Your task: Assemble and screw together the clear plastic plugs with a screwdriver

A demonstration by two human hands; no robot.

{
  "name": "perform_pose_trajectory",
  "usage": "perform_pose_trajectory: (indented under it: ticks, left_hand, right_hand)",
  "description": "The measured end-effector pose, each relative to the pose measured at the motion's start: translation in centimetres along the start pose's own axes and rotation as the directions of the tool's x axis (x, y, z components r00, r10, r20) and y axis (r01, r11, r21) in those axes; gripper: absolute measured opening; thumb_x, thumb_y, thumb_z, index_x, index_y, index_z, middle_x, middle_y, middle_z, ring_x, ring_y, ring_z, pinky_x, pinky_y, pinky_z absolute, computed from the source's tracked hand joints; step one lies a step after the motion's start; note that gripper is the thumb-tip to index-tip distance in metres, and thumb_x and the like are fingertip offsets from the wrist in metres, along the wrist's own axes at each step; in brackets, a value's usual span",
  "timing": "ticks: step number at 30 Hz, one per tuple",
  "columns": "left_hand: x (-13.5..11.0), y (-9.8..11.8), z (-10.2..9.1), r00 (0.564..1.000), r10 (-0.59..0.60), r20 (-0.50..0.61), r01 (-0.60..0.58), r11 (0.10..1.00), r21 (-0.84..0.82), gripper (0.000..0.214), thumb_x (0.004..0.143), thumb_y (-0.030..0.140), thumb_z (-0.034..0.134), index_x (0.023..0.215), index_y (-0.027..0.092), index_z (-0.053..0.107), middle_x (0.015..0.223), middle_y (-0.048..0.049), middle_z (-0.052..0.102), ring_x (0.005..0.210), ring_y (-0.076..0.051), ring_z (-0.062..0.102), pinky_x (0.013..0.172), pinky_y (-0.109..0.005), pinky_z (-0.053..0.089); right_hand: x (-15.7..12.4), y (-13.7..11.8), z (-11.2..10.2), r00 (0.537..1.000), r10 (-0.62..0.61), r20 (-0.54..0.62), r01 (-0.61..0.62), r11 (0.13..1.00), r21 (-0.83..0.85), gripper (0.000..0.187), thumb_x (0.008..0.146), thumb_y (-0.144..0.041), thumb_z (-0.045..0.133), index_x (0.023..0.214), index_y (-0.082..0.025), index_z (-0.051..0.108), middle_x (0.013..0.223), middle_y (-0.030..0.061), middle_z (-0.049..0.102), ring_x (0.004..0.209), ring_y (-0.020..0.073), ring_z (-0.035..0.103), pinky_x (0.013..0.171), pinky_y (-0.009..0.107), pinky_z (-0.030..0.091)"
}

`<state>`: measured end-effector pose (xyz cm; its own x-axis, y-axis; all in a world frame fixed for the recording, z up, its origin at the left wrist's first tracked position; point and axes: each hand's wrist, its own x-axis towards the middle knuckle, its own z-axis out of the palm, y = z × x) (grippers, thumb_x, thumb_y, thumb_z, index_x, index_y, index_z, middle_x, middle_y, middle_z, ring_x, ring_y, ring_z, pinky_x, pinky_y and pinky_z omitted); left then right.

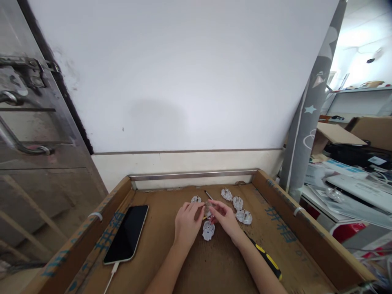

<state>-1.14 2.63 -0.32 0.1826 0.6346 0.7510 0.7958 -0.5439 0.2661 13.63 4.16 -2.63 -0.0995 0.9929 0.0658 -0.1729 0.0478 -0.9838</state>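
My left hand [189, 222] and my right hand [226, 218] meet over the cardboard, fingertips pinched together on a small clear plug part [207, 209]. Fingers partly cover it, so its exact shape is hard to make out. Just below the fingertips lies a white plug half [208, 231], its inner side showing. Another clear plug piece with metal pins [196, 199] sits behind my left fingers. To the right of my right hand rest several clear plug pieces [238, 203]. A screwdriver with a yellow and black handle [267, 259] lies partly under my right forearm.
A phone [127, 232] with a white charging cable [113, 270] lies at the left. A thin dark-tipped rod [208, 194] lies beyond my hands. Raised cardboard sides [309, 230] border the work surface. A metal door [36, 122] stands left, a cluttered desk [346, 192] right.
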Motion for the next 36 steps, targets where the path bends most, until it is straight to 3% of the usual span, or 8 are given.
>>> perform_pose_trajectory:
  ticks: [8, 14, 17, 20, 22, 30, 36]
  left_hand:
    - [0.0, 0.2, -0.2, 1.000, 0.022, 0.021, -0.019, 0.994, -0.106, 0.019, 0.086, 0.017, 0.049, 0.099, 0.023, 0.061, 0.095, -0.0021, 0.067, 0.085, -0.018, 0.059, 0.076, -0.031, 0.048]
    - [0.0, 0.0, -0.2, 0.996, -0.081, 0.048, 0.088, 0.983, -0.159, 0.028, 0.086, 0.018, 0.047, 0.111, 0.023, 0.055, 0.102, -0.0043, 0.064, 0.093, -0.018, 0.057, 0.082, -0.032, 0.047]
    - [0.0, -0.5, -0.4, 0.978, -0.108, 0.178, 0.130, 0.985, -0.116, 0.026, 0.079, 0.014, 0.052, 0.102, 0.024, 0.059, 0.101, -0.0032, 0.064, 0.095, -0.020, 0.056, 0.083, -0.035, 0.045]
    - [-0.2, -0.7, -0.5, 0.924, -0.085, 0.372, 0.118, 0.991, -0.066, 0.025, 0.071, 0.010, 0.055, 0.088, 0.026, 0.064, 0.100, -0.0014, 0.064, 0.095, -0.022, 0.055, 0.081, -0.036, 0.043]
    - [-0.2, -0.6, -0.6, 0.905, -0.080, 0.418, 0.114, 0.992, -0.058, 0.022, 0.072, 0.011, 0.055, 0.084, 0.026, 0.065, 0.098, -0.0017, 0.064, 0.094, -0.022, 0.055, 0.080, -0.035, 0.042]
    - [-0.2, -0.4, -0.5, 0.942, -0.040, 0.333, 0.046, 0.999, -0.011, 0.008, 0.078, 0.024, 0.059, 0.083, 0.027, 0.065, 0.086, -0.0022, 0.065, 0.082, -0.022, 0.056, 0.070, -0.032, 0.042]
    - [-0.1, -0.3, 0.7, 0.948, 0.030, 0.317, -0.028, 1.000, -0.011, 0.011, 0.079, 0.022, 0.060, 0.087, 0.027, 0.066, 0.086, -0.0022, 0.065, 0.084, -0.021, 0.058, 0.072, -0.032, 0.041]
  right_hand:
    - [-0.4, -0.6, 0.0, 0.991, 0.099, 0.086, -0.114, 0.974, 0.194, 0.058, 0.060, -0.044, 0.073, 0.108, -0.016, 0.057, 0.069, -0.0001, 0.059, 0.054, 0.0101, 0.059, 0.053, 0.024, 0.050]
    - [-0.3, -1.0, -0.2, 0.990, 0.140, 0.013, -0.137, 0.938, 0.318, 0.062, 0.057, -0.043, 0.075, 0.109, -0.016, 0.054, 0.072, -0.0004, 0.060, 0.055, 0.0099, 0.060, 0.054, 0.023, 0.050]
    - [0.0, -1.4, -0.7, 0.988, 0.147, -0.039, -0.122, 0.918, 0.377, 0.070, 0.057, -0.042, 0.076, 0.117, -0.019, 0.047, 0.075, -0.0009, 0.061, 0.058, 0.0092, 0.060, 0.058, 0.022, 0.050]
    - [0.1, -1.7, -1.1, 0.986, 0.159, -0.050, -0.125, 0.901, 0.414, 0.078, 0.055, -0.041, 0.077, 0.122, -0.018, 0.043, 0.074, -0.0004, 0.062, 0.061, 0.0107, 0.061, 0.061, 0.023, 0.050]
    - [0.1, -1.8, -1.1, 0.986, 0.159, -0.055, -0.121, 0.896, 0.428, 0.078, 0.056, -0.040, 0.077, 0.122, -0.017, 0.042, 0.074, -0.0001, 0.062, 0.062, 0.0110, 0.062, 0.062, 0.024, 0.051]
    - [0.0, -1.3, -0.9, 0.986, 0.157, -0.064, -0.115, 0.894, 0.432, 0.071, 0.056, -0.040, 0.076, 0.118, -0.019, 0.048, 0.073, -0.0006, 0.062, 0.060, 0.0107, 0.060, 0.060, 0.024, 0.050]
    - [-0.1, -1.4, -0.8, 0.987, 0.152, -0.052, -0.117, 0.900, 0.419, 0.068, 0.057, -0.040, 0.076, 0.116, -0.019, 0.049, 0.075, -0.0003, 0.061, 0.062, 0.0112, 0.061, 0.062, 0.026, 0.050]
